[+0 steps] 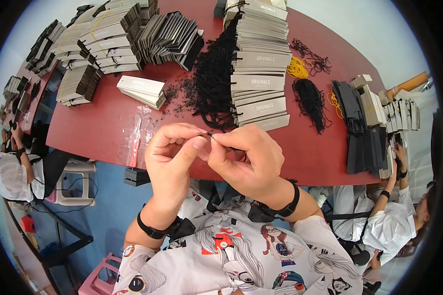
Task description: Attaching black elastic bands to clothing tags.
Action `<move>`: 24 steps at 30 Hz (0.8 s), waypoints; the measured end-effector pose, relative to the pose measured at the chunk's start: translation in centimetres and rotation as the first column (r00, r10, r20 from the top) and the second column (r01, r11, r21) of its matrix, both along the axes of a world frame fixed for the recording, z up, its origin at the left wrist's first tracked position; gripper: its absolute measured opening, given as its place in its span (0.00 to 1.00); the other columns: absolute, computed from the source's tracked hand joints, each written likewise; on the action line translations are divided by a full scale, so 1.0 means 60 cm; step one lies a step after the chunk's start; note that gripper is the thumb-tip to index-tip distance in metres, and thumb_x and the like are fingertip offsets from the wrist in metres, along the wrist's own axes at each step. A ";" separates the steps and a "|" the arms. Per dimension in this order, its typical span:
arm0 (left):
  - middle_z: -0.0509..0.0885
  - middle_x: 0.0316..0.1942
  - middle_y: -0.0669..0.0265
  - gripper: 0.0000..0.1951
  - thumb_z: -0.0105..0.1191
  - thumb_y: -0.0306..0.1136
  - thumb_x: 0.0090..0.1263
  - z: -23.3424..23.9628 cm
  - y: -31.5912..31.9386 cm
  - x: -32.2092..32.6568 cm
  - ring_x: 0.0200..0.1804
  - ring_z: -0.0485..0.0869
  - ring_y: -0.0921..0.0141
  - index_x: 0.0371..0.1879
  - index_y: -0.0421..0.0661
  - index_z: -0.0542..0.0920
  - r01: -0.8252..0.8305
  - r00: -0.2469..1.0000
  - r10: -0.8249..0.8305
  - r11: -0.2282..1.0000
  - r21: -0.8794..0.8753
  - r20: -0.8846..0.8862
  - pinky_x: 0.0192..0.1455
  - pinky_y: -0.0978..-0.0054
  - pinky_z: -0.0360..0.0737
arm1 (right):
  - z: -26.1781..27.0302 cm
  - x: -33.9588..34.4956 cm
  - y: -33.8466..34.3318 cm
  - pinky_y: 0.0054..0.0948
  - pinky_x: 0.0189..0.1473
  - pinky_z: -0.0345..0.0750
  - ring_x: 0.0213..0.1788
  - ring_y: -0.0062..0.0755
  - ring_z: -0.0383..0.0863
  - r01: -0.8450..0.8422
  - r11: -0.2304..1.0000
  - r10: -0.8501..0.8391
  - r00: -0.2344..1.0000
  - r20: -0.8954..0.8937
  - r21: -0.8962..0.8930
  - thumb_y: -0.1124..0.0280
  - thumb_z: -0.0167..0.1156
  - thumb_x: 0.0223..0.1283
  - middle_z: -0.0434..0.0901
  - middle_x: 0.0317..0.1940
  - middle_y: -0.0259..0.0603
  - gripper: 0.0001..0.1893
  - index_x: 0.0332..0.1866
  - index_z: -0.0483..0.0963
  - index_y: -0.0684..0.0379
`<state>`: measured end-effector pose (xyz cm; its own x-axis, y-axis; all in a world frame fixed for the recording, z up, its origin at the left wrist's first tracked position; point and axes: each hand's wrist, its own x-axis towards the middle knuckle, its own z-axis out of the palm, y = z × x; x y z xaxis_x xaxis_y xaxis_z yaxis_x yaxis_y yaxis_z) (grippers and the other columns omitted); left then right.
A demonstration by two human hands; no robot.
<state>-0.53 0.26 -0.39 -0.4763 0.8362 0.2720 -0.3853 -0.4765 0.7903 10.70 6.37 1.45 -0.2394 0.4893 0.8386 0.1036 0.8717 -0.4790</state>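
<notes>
My left hand (175,149) pinches a small dark pin or wire piece between thumb and index finger. Against it, my right hand (245,155) grips a black cord (209,134), part of which passes behind its fingers. Where the two small pieces meet, the detail is too small to tell. Just beyond the hands lie a heap of black cords (217,77) and scattered small black safety pins (175,92). A long row of grey cardboard hang tags (260,83) with black loops adjoins the heap. To the left, a small stack of pale tags (140,88) rests on the red table (310,158).
Banded tag stacks (107,40) fill the back left. On the right are yellow rubber bands (298,68), a black cord bundle (310,103) and dark card strips (358,129). A clear plastic bag (136,129) lies near the left front. Co-workers sit at both sides.
</notes>
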 end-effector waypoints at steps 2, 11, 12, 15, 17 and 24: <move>0.81 0.36 0.61 0.06 0.57 0.19 0.60 -0.001 -0.001 0.000 0.34 0.80 0.74 0.34 0.38 0.76 -0.011 1.000 0.011 1.000 0.010 -0.016 0.39 0.80 0.78 | -0.002 -0.002 0.002 0.21 0.19 0.71 0.18 0.27 0.74 0.017 0.999 -0.016 1.000 -0.003 0.042 0.82 0.64 0.39 0.74 0.19 0.34 0.09 0.28 0.74 0.60; 0.80 0.37 0.61 0.06 0.57 0.18 0.59 -0.003 -0.009 0.000 0.37 0.80 0.74 0.35 0.37 0.77 0.009 0.999 -0.009 1.000 0.016 0.032 0.41 0.80 0.78 | -0.002 -0.005 0.000 0.21 0.18 0.70 0.17 0.27 0.72 0.037 0.991 -0.039 0.999 0.012 0.128 0.84 0.62 0.36 0.72 0.17 0.34 0.11 0.28 0.73 0.59; 0.80 0.37 0.61 0.06 0.57 0.18 0.59 -0.004 -0.009 0.000 0.37 0.80 0.74 0.35 0.37 0.77 0.009 0.999 -0.010 1.000 0.018 0.039 0.41 0.80 0.78 | -0.001 -0.003 0.000 0.21 0.18 0.70 0.17 0.27 0.72 0.034 0.991 -0.035 0.999 0.005 0.133 0.84 0.62 0.36 0.72 0.17 0.34 0.11 0.28 0.73 0.59; 0.80 0.37 0.60 0.06 0.57 0.17 0.59 -0.006 -0.010 0.000 0.37 0.80 0.74 0.35 0.37 0.77 0.004 0.999 -0.005 1.000 0.022 0.046 0.41 0.79 0.78 | -0.001 -0.002 0.001 0.22 0.18 0.70 0.17 0.27 0.72 0.017 0.984 -0.027 0.998 0.056 0.175 0.84 0.63 0.36 0.72 0.17 0.33 0.11 0.28 0.73 0.59; 0.80 0.37 0.60 0.06 0.56 0.17 0.59 -0.008 -0.011 0.001 0.37 0.80 0.74 0.35 0.37 0.77 -0.002 0.999 0.001 1.000 0.023 0.048 0.42 0.79 0.78 | -0.001 -0.003 0.003 0.22 0.18 0.70 0.17 0.27 0.73 0.039 0.981 -0.047 0.998 0.040 0.189 0.84 0.63 0.37 0.71 0.17 0.33 0.11 0.28 0.73 0.59; 0.80 0.37 0.59 0.06 0.56 0.17 0.59 -0.012 -0.011 0.000 0.35 0.81 0.72 0.34 0.37 0.77 -0.025 0.997 0.031 0.996 0.083 -0.074 0.38 0.78 0.80 | 0.003 0.006 -0.006 0.22 0.20 0.72 0.18 0.30 0.75 0.023 0.999 -0.025 0.999 0.040 0.040 0.82 0.65 0.39 0.74 0.19 0.36 0.10 0.30 0.75 0.60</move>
<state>-0.53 -0.39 -1.11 -0.4745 0.7965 0.3746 -0.3122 -0.5502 0.7745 11.04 5.99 1.66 -0.2619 0.4624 0.8471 0.1433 0.8867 -0.4397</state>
